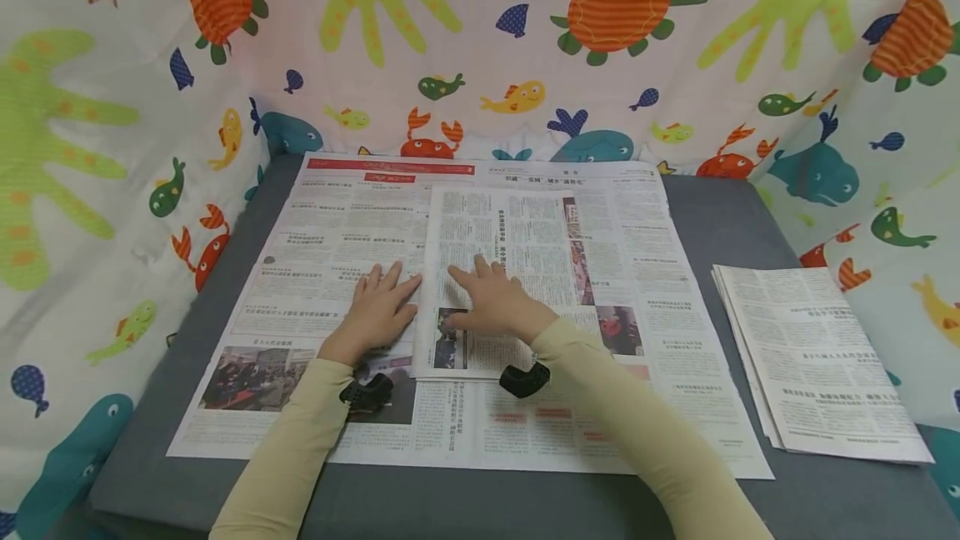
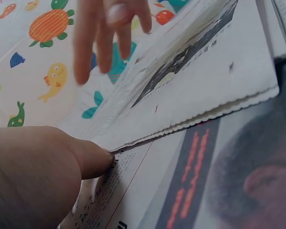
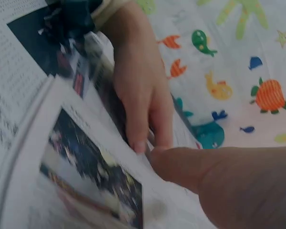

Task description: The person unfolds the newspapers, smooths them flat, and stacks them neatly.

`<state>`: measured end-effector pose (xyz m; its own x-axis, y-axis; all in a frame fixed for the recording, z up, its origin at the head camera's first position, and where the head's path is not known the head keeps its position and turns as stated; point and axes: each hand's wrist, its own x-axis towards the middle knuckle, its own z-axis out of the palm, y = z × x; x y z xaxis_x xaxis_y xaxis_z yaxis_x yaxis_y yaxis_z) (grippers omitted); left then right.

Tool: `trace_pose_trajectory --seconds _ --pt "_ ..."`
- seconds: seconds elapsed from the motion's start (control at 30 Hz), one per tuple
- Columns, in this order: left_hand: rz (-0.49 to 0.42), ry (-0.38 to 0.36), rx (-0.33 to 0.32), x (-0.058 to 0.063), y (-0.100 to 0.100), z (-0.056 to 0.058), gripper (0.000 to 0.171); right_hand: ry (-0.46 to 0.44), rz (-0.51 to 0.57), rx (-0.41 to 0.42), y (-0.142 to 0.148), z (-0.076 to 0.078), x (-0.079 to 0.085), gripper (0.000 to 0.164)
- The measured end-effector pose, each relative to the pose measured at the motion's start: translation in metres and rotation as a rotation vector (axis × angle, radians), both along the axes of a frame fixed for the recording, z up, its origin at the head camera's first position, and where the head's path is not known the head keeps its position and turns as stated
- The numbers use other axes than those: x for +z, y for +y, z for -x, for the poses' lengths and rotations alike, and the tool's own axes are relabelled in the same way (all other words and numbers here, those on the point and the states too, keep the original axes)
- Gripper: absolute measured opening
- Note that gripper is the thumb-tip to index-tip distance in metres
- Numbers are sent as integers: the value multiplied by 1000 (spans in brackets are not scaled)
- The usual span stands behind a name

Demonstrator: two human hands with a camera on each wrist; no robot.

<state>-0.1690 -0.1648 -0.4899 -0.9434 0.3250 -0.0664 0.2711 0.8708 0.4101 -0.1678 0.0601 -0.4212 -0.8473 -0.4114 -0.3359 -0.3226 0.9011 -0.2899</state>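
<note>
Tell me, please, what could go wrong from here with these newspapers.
The folded newspaper lies on the larger spread sheet, so pressure from the right hand might slide it askew or crease the layer beneath. The left hand is close by its left edge and could drag the spread sheet along. The stack of newspapers seems to reach the table's right side, so a bump might send pages off.

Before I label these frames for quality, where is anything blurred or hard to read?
Head view: lighting looks soft, but small print on the spread newspaper is unreadable; left wrist view: the jagged edge of the folded newspaper looks fairly crisp; right wrist view: the printed photo looks smeared.
</note>
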Motion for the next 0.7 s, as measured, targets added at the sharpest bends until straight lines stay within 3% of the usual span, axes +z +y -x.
trace_pose_trajectory --seconds 0.23,0.43,0.7 --pt "3 9 -17 -1 -2 1 55 -4 -26 -18 -35 -12 -17 94" --pt "6 12 -18 -2 -1 1 55 9 -56 -38 -39 -18 -30 99" --pt "0 8 -17 -2 -3 2 56 18 -43 -56 -41 -16 -31 93"
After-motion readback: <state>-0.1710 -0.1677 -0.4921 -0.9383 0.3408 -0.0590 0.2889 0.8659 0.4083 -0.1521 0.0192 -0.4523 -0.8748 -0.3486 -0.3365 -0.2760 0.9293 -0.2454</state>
